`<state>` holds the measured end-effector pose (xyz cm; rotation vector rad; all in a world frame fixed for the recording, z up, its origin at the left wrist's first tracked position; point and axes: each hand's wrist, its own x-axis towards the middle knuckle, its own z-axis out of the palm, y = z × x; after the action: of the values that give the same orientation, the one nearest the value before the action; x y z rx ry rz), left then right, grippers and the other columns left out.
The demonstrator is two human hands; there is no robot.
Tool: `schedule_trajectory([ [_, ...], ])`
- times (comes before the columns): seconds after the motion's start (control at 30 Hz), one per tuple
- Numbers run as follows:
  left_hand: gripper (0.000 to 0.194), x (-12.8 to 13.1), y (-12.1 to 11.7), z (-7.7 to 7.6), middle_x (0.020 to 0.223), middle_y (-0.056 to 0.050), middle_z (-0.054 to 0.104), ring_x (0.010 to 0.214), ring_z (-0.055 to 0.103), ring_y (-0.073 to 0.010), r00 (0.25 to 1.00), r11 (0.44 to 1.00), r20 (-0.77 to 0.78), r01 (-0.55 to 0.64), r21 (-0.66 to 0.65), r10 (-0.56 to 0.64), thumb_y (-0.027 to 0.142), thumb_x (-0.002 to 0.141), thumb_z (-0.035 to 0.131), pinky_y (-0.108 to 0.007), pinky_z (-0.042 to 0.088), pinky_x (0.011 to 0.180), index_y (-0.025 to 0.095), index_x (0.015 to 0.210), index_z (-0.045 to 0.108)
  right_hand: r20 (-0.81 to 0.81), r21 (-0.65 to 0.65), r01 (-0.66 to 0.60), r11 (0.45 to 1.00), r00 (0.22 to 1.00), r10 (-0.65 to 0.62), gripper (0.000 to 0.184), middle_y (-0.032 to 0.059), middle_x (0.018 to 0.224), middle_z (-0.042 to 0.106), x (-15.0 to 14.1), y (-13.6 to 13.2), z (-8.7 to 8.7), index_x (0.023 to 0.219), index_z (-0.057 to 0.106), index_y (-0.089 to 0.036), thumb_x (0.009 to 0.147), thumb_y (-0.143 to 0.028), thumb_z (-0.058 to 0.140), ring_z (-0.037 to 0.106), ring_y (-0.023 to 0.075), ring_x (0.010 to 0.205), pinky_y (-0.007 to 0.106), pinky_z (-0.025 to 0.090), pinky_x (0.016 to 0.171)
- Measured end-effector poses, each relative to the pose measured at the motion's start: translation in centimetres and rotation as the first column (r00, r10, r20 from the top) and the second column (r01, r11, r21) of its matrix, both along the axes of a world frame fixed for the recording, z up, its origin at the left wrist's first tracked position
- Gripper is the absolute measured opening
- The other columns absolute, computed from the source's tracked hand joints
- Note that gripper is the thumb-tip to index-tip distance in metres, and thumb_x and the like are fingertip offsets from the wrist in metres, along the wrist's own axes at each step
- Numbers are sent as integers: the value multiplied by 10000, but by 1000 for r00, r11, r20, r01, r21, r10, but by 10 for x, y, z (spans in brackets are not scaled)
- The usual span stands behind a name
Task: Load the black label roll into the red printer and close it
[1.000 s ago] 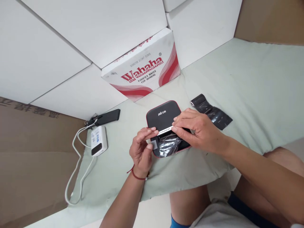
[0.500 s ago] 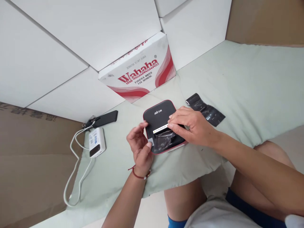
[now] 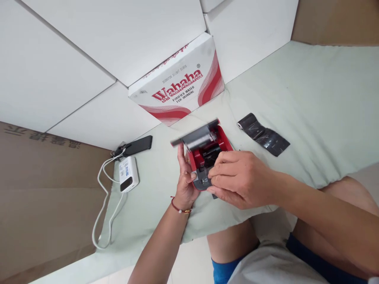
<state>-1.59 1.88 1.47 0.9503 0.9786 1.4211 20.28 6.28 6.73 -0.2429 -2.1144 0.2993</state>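
Observation:
A small black-and-red label printer [image 3: 226,138] rests on the green cloth with its black lid [image 3: 197,134] raised, slightly blurred. A black roll [image 3: 211,153] lies in the red bay inside. My left hand [image 3: 187,183] is closed on the printer's left side, thumb on the front corner and a finger up by the lid. My right hand [image 3: 241,179] is closed at the front edge, fingertips pinched over the black strip leading from the roll. A dark end of it shows below the fingers; most of the strip there is hidden.
A second black roll [image 3: 263,134], partly unwound, lies to the right. Behind the printer stands a white-and-red Wahaha carton [image 3: 180,85] against white panels. On the left are a black phone-like object [image 3: 139,145], a white power bank [image 3: 129,173] and a white cable [image 3: 99,205].
The printer's lid has gone from closed to raised, exposing the red bay and roll. My right hand has moved from the lid down to the front edge. My left hand still holds the left side.

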Motion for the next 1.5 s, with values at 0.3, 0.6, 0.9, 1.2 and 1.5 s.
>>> schedule_trajectory([
  [0.3, 1005, -4, 5, -2, 1805, -10, 455, 1713, 393, -386, 998, 999, -61, 0, 33, 2, 577, 787, 927, -588, 322, 1428, 477, 1671, 461, 340, -167, -74, 983, 932, 128, 573, 161, 1545, 677, 34, 24, 11, 1485, 684, -144, 1011, -441, 806, 594, 314, 1397, 526, 499, 1221],
  [0.6, 971, -2, 6, -3, 1761, 8, 514, 1658, 469, -395, 998, 999, -42, -44, 8, 44, 547, 744, 937, -576, 462, 1345, 488, 1626, 535, -88, -498, -2, 867, 995, -49, 268, 11, 774, 674, 9, 28, 5, 935, 831, -170, 1106, -298, 667, 578, 130, 792, 267, 495, 757],
  [0.9, 912, 0, 6, -1, 1710, 12, 589, 1584, 560, -353, 997, 997, -30, -75, 0, 75, 484, 754, 902, -522, 513, 1294, 474, 1603, 572, -454, -731, -427, 532, 887, 88, 156, -18, 985, 862, 9, 23, 17, 1114, 896, -227, 1039, -245, 760, 759, 79, 816, 197, 611, 817],
  [1.2, 798, 0, 9, -9, 1735, 29, 571, 1625, 530, -380, 994, 994, -53, -96, 61, 99, 608, 852, 807, -530, 499, 1324, 450, 1601, 579, -589, -610, -643, 464, 759, 277, 175, -6, 1067, 877, 39, 21, 47, 1174, 883, -267, 1054, -210, 769, 844, 122, 938, 204, 696, 830],
  [1.5, 854, -1, 7, -7, 1742, 29, 538, 1693, 414, -375, 993, 995, -66, -90, 48, 93, 574, 809, 829, -551, 433, 1369, 466, 1614, 565, -514, -766, -475, 432, 857, 32, 59, -38, 901, 849, 77, 35, 56, 1034, 901, -331, 989, -331, 862, 820, 131, 791, 229, 689, 740],
])
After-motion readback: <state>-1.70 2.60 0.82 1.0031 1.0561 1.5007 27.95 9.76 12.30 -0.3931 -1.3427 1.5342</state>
